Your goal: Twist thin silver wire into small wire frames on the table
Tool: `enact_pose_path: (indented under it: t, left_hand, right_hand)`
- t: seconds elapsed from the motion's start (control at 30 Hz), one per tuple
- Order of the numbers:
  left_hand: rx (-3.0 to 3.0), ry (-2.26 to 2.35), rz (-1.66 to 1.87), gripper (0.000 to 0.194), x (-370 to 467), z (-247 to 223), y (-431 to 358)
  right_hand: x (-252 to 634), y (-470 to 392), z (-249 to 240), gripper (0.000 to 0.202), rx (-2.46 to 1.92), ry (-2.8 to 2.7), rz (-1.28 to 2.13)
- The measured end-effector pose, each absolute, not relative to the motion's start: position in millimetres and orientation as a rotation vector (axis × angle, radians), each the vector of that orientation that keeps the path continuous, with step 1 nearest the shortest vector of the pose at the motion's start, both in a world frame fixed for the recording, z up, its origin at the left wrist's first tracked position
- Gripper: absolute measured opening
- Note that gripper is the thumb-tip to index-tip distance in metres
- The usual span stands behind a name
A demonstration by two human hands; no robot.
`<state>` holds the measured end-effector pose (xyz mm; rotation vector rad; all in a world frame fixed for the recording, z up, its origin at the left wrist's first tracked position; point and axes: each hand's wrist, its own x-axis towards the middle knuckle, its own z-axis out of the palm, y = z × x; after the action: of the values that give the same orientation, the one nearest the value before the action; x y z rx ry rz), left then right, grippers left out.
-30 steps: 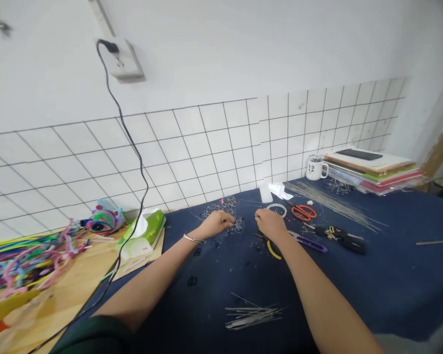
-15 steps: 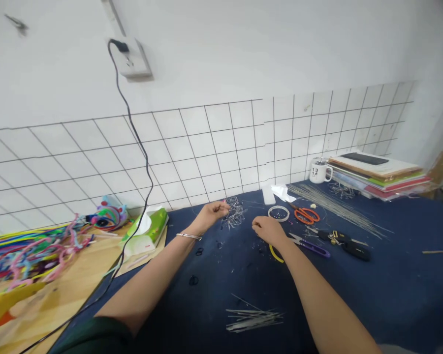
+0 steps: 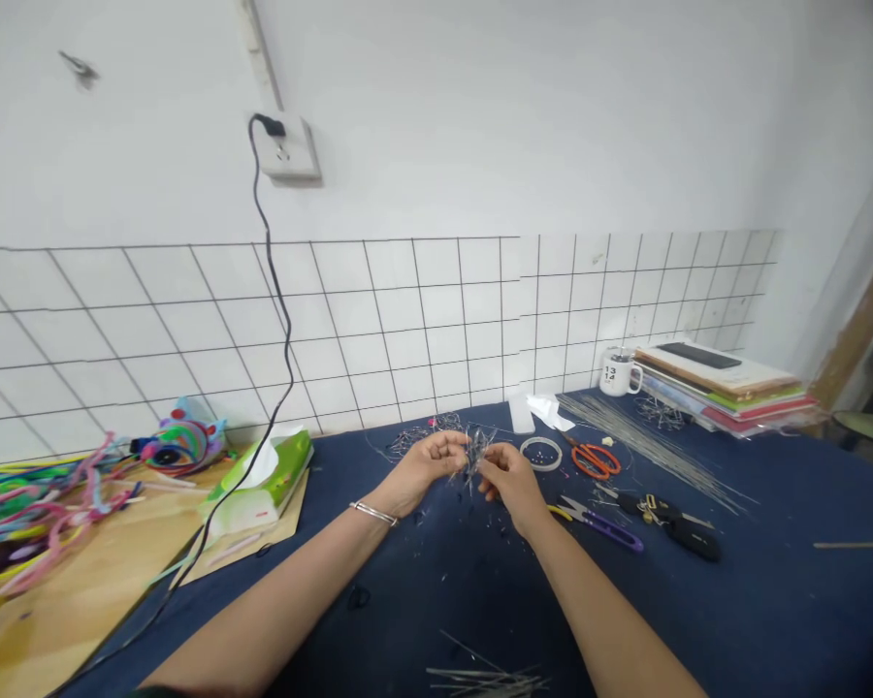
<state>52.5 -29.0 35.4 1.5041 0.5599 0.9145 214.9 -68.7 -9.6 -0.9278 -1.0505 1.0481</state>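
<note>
My left hand (image 3: 431,467), with a silver bangle at its wrist, pinches one side of a small spiky bundle of thin metal wires (image 3: 474,448). On the other side, the fingers of my right hand (image 3: 510,482) are closed on the same bundle. The two hands nearly meet above the dark blue cloth (image 3: 472,582). Just behind my left hand lies a loose tangle of wire (image 3: 405,441). Close to my right hand are a clear ring-shaped dish (image 3: 540,441) with small beads and a pair of purple-handled snips (image 3: 611,530).
Orange-handled scissors (image 3: 595,460), black pliers (image 3: 680,528) and long straight wires (image 3: 647,446) lie to the right. Beyond stand a white mug (image 3: 617,376) and stacked folders (image 3: 734,388). Short wires (image 3: 487,682) lie in front. At left are a green tissue pack (image 3: 287,475) and a hanging black cable (image 3: 280,301).
My hands have come together at the wire bundle; before, they were apart, with my left hand by the wire tangle. The camera view has shifted, so the wall sits lower.
</note>
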Motion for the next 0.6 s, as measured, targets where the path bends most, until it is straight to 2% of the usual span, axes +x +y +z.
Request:
enact_pose_path:
  t: [0.1,0.2,0.3,0.6]
  left_hand:
    - [1.504,0.521,0.806,0.046,52.5,32.4,-29.9]
    - [1.546,0.545,0.853,0.042,49.0,33.1,-28.2]
    - [1.646,0.527,0.897,0.038,44.8,37.5,-27.9]
    - [1.844,0.365,0.708,0.038,32.4,36.5,-18.3]
  right_hand:
    - [217.7,-67.3,-8.7,0.024,-0.907,-1.040,1.067]
    - [221.8,-66.3,-7.2,0.022,-0.879,-1.012,1.103]
    - [223.0,-66.6,-5.9,0.022,-0.844,-0.982,1.165]
    - [214.9,-69.8,-6.6,0.025,-0.772,-0.913,1.354]
